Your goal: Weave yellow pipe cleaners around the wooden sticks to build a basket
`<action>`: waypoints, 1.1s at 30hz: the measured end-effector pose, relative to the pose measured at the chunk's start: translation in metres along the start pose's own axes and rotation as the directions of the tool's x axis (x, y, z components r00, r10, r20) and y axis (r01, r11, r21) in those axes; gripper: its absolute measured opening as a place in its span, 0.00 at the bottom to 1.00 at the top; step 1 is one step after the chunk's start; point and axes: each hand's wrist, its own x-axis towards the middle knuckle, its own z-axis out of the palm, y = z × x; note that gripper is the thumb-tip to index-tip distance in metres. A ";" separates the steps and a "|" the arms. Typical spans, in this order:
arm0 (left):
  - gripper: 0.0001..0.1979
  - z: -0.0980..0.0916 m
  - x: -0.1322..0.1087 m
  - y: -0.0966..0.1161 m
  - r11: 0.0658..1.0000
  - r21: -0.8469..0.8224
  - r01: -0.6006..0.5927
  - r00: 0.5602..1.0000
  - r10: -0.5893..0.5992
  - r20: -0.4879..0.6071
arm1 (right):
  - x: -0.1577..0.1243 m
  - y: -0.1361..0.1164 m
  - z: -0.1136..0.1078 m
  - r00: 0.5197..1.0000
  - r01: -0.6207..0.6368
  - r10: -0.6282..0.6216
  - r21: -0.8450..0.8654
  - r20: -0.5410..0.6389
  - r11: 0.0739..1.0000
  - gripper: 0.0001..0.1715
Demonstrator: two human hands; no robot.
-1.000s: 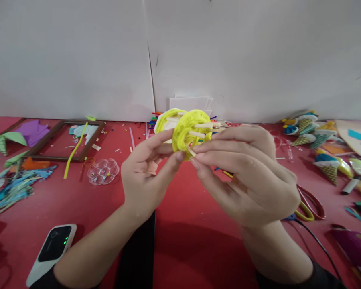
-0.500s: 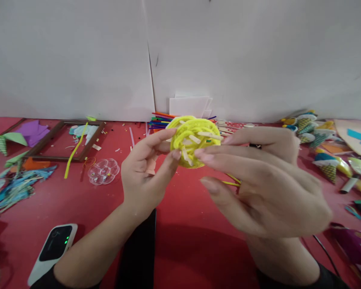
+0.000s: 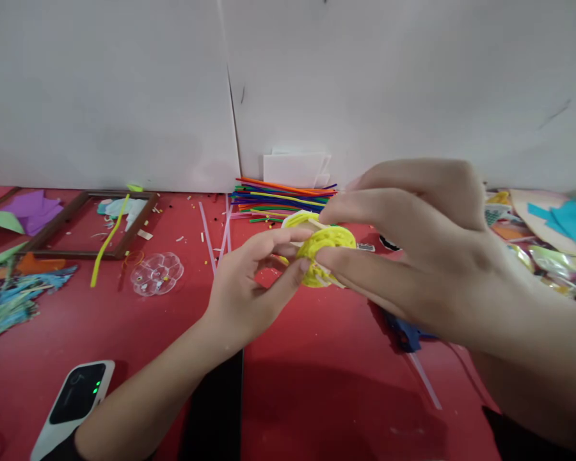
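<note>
A bright yellow coiled disc of fuzzy pipe cleaner (image 3: pixel 330 239) is held in the air at the middle of the head view, tilted so that its upper edge faces me. My left hand (image 3: pixel 242 298) grips its left side between thumb and fingers. With thumb and fingers, my right hand (image 3: pixel 413 250) pinches the right side, covering part of it. Short pale strips stick out from the coil. Behind it a second yellow round piece with a white edge (image 3: pixel 300 218) shows partly; how the two are joined is hidden.
Colourful pipe cleaners (image 3: pixel 278 198) lie by the wall, near white cards (image 3: pixel 295 169). On the left are a brown frame (image 3: pixel 89 246), a loose yellow pipe cleaner (image 3: pixel 108 243), a clear flower-shaped tray (image 3: pixel 157 274) and a white device (image 3: pixel 74 397). A dark blue object (image 3: pixel 406 331) lies beneath my right hand.
The coiled disc has tilted from facing me to a flatter angle and moved slightly right. My right hand has turned and risen, with its fingers now over the disc's top. The view has shifted slightly.
</note>
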 end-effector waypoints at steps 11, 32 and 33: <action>0.09 0.002 -0.001 0.002 0.988 -0.149 0.045 0.999 -0.049 -0.022 | 0.002 -0.004 -0.002 0.998 0.049 -0.051 0.040 0.033 0.998 0.12; 0.15 0.003 -0.011 0.018 0.977 -0.210 0.034 0.996 -0.050 -0.071 | 0.020 -0.003 -0.014 0.975 0.170 -0.181 0.091 0.125 0.981 0.17; 0.15 0.003 -0.011 0.018 0.978 -0.207 0.027 0.996 -0.044 -0.077 | 0.020 -0.002 -0.013 0.975 0.176 -0.186 0.084 0.122 0.981 0.18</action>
